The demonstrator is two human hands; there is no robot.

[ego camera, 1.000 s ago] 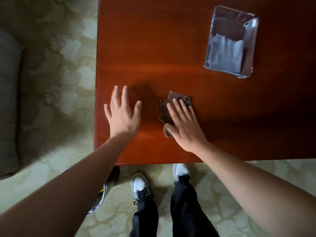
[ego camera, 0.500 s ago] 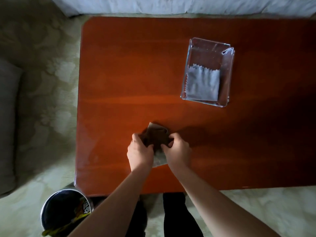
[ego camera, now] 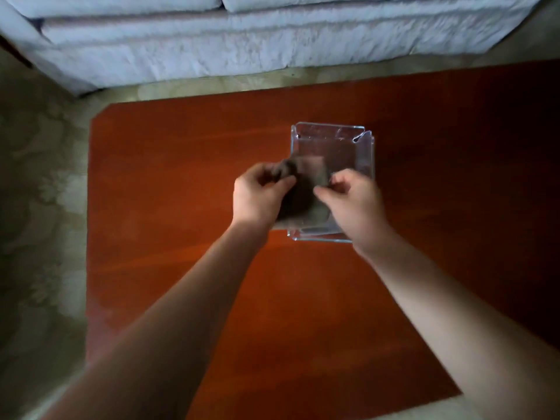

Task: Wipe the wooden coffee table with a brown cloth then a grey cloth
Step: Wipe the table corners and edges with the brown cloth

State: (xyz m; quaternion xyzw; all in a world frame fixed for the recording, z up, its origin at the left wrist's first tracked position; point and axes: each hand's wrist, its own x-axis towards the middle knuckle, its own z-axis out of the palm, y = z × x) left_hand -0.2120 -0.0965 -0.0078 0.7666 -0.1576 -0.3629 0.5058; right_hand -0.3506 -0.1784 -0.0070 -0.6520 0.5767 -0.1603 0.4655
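The reddish wooden coffee table (ego camera: 181, 253) fills the middle of the head view. A clear plastic tray (ego camera: 330, 134) stands on it, right of centre. My left hand (ego camera: 257, 195) and my right hand (ego camera: 351, 198) both grip the brown cloth (ego camera: 303, 192) and hold it up over the tray's near half. The cloth hangs between my fingers, blurred. My hands and the brown cloth cover the tray's near half, and no grey cloth shows.
A pale sofa (ego camera: 242, 34) runs along the far side of the table, with a strip of patterned carpet (ego camera: 39, 207) between them and down the left side.
Both hands lifted the brown cloth off the table's near part and carried it away from me, over the tray. My view tilted up, so the sofa shows and the bin left the frame.
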